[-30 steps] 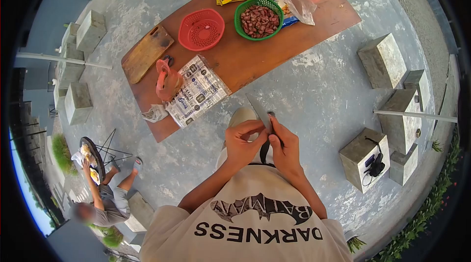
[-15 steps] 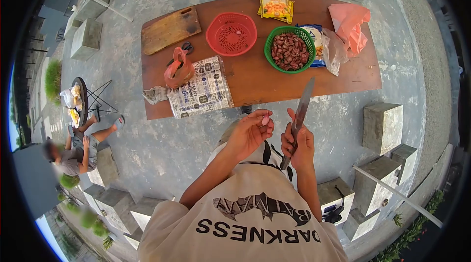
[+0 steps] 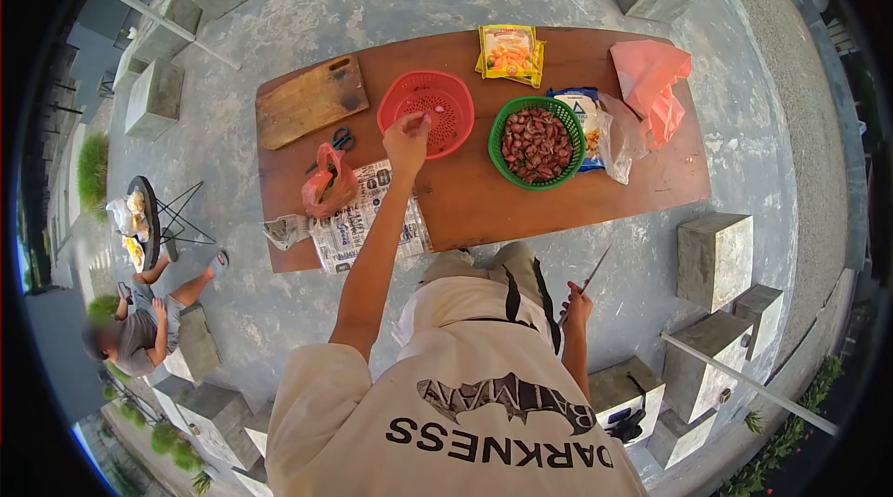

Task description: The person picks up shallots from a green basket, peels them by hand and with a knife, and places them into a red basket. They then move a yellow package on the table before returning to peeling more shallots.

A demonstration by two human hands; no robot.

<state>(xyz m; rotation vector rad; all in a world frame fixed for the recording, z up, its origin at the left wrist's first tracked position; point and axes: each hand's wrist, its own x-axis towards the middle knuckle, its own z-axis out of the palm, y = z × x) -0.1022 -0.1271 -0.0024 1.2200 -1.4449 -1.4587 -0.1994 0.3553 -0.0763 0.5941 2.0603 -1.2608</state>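
My left hand reaches over the near side of the red plastic basket, fingertips pinched on a small pink peeled shallot. Another pale shallot lies in that basket. Down by my right side, my right hand is wrapped round the handle of a knife, its blade pointing up and away from me. A green basket, filled with reddish-brown unpeeled shallots, stands to the right of the red one.
On the wooden table are a cutting board, scissors, an orange plastic bag, printed paper, yellow packets, a blue-white packet and a pink bag. A seated person is at far left.
My left hand has moved forward from in front of my body to the red basket with the shallot. My right hand has lowered the knife to my right side.
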